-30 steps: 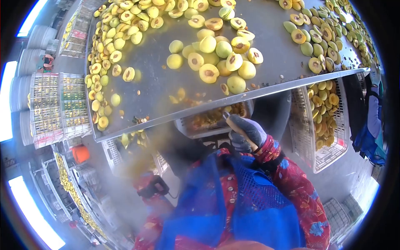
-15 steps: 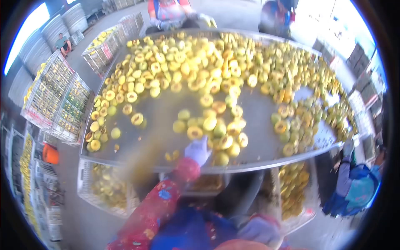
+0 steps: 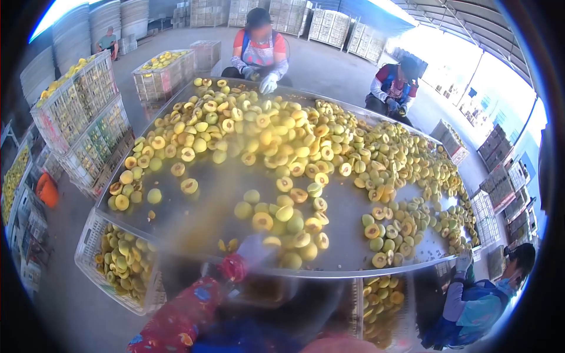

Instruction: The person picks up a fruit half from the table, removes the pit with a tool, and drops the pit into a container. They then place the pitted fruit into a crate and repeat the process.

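My left hand [image 3: 256, 250], in a pale glove below a red floral sleeve, is at the near edge of a metal table [image 3: 329, 272]. It is beside a small cluster of yellow-green peach halves [image 3: 288, 226], some cut side up with a brown hollow. Motion blur smears its fingers, so whether it holds anything is unclear. A large heap of peach halves [image 3: 276, 132] spreads over the far side of the table, and another group [image 3: 391, 235] lies to the right. My right hand is not in view.
Under the near edge stand a white crate of peaches [image 3: 120, 259] and another crate [image 3: 382, 300]. Co-workers sit across the table [image 3: 259, 53], [image 3: 394, 88] and at right [image 3: 479, 300]. Stacked crates [image 3: 82, 112] and an orange bucket [image 3: 47, 189] are at left. A hazy smear crosses the view.
The view has tilted up, showing more of the far hall and co-workers. My left hand has drawn back from the peach cluster towards the near edge. My right hand has left the view.
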`<state>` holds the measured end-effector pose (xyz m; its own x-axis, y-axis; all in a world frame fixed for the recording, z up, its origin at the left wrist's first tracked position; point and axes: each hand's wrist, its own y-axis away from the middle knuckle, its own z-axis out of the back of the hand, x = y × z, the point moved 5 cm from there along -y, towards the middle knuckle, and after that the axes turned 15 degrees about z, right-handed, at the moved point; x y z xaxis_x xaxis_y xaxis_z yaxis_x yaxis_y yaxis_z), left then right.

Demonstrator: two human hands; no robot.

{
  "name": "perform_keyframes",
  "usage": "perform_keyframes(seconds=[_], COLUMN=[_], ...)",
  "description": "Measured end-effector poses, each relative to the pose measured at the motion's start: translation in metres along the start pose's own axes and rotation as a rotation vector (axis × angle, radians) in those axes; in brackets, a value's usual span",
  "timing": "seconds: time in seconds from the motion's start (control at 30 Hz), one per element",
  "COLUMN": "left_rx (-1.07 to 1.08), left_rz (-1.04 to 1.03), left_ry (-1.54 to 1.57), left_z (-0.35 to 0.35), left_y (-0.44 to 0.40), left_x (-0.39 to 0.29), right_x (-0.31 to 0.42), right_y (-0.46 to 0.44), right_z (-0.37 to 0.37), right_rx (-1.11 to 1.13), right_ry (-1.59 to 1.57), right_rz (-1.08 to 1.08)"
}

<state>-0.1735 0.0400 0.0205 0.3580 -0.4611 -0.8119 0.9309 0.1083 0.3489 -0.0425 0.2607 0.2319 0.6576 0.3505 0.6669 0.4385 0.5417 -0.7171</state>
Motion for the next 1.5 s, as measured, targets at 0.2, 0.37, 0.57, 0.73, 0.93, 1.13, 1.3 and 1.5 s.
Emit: perform_keyframes(seconds=[0.2, 0.37, 0.57, 0.73, 0.93, 1.13, 1.3, 1.5], left_rx=[0.130, 0.337, 0.377, 0.443, 0.132, -0.069, -0.157, 0.023], left_rz=[-0.063, 0.249, 0.237, 0.101, 0.029, -0.029, -0.184, 0.161], left_ry=[0.672, 1.192, 1.173, 0.946, 0.711, 0.577, 0.325, 0.647], left_z=[0.021, 0.022, 0.028, 0.031, 0.024, 0.023, 0.026, 0.001], left_y=[0.018, 0.037, 0.064, 0.089, 0.085, 0.099, 0.103, 0.088], left_x=[-0.014, 0.011, 0.005, -0.008, 0.022, -0.012, -0.018, 0.012], right_x=[0.001, -0.043, -0.101, -0.114, -0.129, -0.145, -0.146, -0.149], right_y=[0.004, 0.008, 0.023, 0.017, 0.020, 0.035, 0.042, 0.053], right_z=[-0.013, -0.035, -0.047, -0.057, -0.069, -0.082, -0.080, -0.088], right_rx=[0.056, -0.092, -0.084, -0.023, 0.002, -0.064, -0.440, -0.339], right_ry=[0.119, 0.190, 0.658, 0.699, 0.621, 0.412, -0.488, -0.300], right_rz=[0.023, -0.349, -0.491, -0.549, -0.660, -0.631, -1.119, -1.070])
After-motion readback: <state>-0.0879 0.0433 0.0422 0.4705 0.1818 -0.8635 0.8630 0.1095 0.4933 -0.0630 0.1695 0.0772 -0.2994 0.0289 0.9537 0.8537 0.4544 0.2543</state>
